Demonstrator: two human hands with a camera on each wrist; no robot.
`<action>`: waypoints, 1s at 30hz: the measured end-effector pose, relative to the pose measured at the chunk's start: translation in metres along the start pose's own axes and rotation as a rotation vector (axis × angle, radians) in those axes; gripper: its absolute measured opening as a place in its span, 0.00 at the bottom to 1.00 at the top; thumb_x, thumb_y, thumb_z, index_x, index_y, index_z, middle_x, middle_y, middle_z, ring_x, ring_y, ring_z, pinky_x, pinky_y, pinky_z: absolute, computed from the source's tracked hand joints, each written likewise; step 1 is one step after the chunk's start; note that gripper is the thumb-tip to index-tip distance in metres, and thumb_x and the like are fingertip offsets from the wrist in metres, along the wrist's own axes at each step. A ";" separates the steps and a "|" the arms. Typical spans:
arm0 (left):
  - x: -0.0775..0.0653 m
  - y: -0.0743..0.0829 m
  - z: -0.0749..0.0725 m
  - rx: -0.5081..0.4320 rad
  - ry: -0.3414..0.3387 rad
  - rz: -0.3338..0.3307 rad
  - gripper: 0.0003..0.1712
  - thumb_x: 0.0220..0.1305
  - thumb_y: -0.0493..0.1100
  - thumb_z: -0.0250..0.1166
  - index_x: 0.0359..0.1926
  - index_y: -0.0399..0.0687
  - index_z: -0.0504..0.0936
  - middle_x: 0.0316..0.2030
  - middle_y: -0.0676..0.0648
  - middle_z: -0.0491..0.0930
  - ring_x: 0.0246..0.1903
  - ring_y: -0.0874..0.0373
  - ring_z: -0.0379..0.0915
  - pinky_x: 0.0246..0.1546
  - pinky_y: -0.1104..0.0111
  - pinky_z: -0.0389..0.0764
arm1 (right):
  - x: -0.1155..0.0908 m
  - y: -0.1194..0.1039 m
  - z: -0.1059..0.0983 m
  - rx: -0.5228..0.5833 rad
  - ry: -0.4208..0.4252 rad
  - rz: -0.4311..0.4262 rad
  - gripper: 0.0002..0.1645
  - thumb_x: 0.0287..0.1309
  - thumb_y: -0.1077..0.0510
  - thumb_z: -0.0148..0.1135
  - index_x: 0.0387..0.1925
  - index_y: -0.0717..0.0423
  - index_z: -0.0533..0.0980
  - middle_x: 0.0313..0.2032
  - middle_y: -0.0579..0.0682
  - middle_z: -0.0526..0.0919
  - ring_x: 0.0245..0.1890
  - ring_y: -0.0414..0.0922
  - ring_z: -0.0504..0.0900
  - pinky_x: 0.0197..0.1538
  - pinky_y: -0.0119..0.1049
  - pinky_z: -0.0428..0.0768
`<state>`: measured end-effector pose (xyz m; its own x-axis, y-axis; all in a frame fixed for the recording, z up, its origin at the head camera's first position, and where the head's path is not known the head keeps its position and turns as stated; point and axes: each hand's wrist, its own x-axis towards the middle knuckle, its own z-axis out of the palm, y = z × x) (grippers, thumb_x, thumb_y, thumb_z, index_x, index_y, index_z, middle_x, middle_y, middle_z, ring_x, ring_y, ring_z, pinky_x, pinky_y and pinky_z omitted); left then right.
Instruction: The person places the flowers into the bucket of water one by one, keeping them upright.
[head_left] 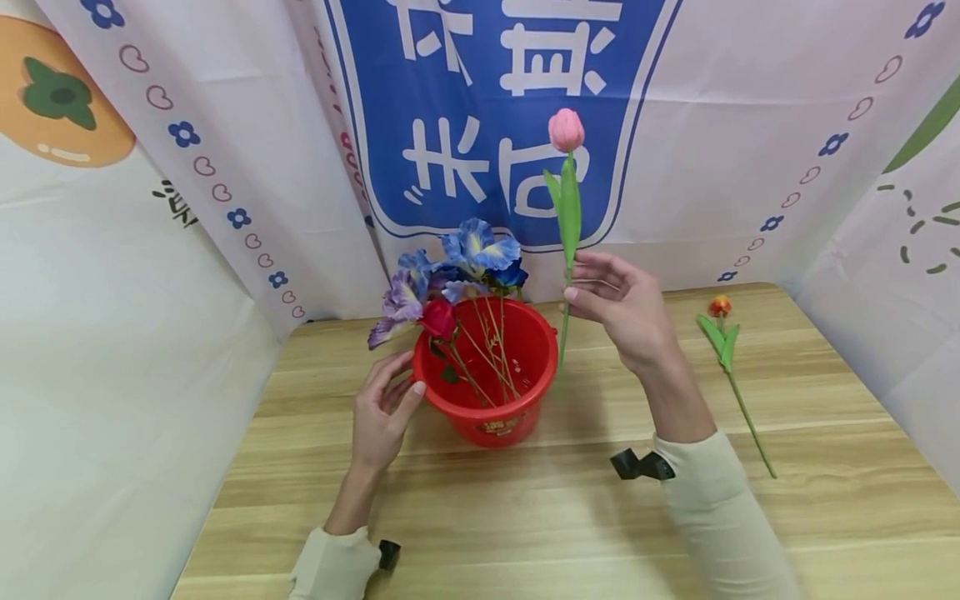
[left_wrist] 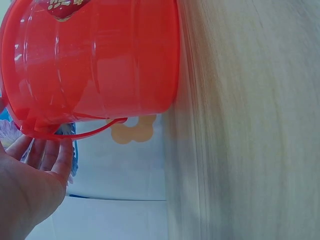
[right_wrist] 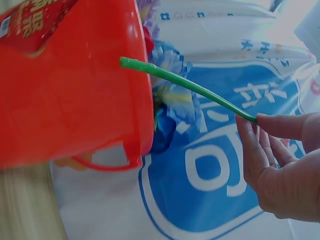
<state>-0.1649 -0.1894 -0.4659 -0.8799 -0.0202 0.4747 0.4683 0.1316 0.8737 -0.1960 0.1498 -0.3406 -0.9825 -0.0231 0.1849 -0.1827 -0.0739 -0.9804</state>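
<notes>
My right hand [head_left: 630, 312] pinches the green stem [right_wrist: 185, 82] of a pink tulip [head_left: 566, 131] between thumb and fingertips. The tulip stands upright, bloom at the top, its lower stem beside the right rim of a red bucket [head_left: 498, 429]. My left hand [head_left: 384, 412] holds the bucket's left rim, the thumb at the front and the fingers behind. In the left wrist view those fingers lie by the bucket's handle [left_wrist: 100, 131]. Inside the bucket lean a red rose [head_left: 438, 318], blue irises [head_left: 480, 248], a purple iris [head_left: 401, 300] and a dark blue flower [head_left: 510, 275].
An orange flower [head_left: 720, 307] with green leaves and a long stem lies on the wooden table [head_left: 465, 525], to the right of my right arm. A printed white cloth [head_left: 675, 167] with a blue panel hangs right behind the table's back edge.
</notes>
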 end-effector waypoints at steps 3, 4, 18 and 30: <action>0.000 0.000 0.000 -0.001 0.000 0.005 0.26 0.69 0.27 0.68 0.68 0.31 0.79 0.66 0.31 0.77 0.63 0.62 0.79 0.65 0.71 0.84 | 0.003 -0.003 0.008 -0.013 -0.007 -0.025 0.30 0.67 0.69 0.70 0.69 0.62 0.76 0.51 0.51 0.85 0.49 0.44 0.90 0.52 0.39 0.93; 0.000 0.000 0.000 -0.002 -0.001 0.006 0.26 0.69 0.27 0.68 0.68 0.31 0.79 0.66 0.31 0.77 0.63 0.62 0.79 0.65 0.71 0.84 | 0.004 -0.004 0.011 -0.015 -0.010 -0.033 0.30 0.67 0.70 0.70 0.69 0.62 0.76 0.51 0.50 0.85 0.50 0.44 0.89 0.51 0.39 0.93; 0.000 0.000 0.000 -0.008 0.000 -0.002 0.26 0.69 0.27 0.68 0.68 0.31 0.79 0.66 0.32 0.77 0.63 0.61 0.79 0.65 0.71 0.84 | 0.014 -0.008 0.042 0.008 -0.058 -0.109 0.29 0.67 0.71 0.69 0.68 0.64 0.77 0.53 0.58 0.85 0.48 0.44 0.88 0.49 0.37 0.93; 0.000 0.000 0.000 -0.014 0.004 -0.008 0.26 0.69 0.27 0.68 0.68 0.31 0.79 0.65 0.33 0.77 0.63 0.61 0.79 0.65 0.71 0.84 | 0.016 0.020 0.053 -0.052 -0.033 -0.046 0.28 0.64 0.74 0.69 0.65 0.64 0.79 0.56 0.71 0.84 0.47 0.49 0.87 0.47 0.29 0.91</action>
<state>-0.1644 -0.1892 -0.4659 -0.8833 -0.0247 0.4682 0.4625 0.1178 0.8788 -0.2139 0.0945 -0.3539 -0.9715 -0.0540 0.2309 -0.2299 -0.0234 -0.9729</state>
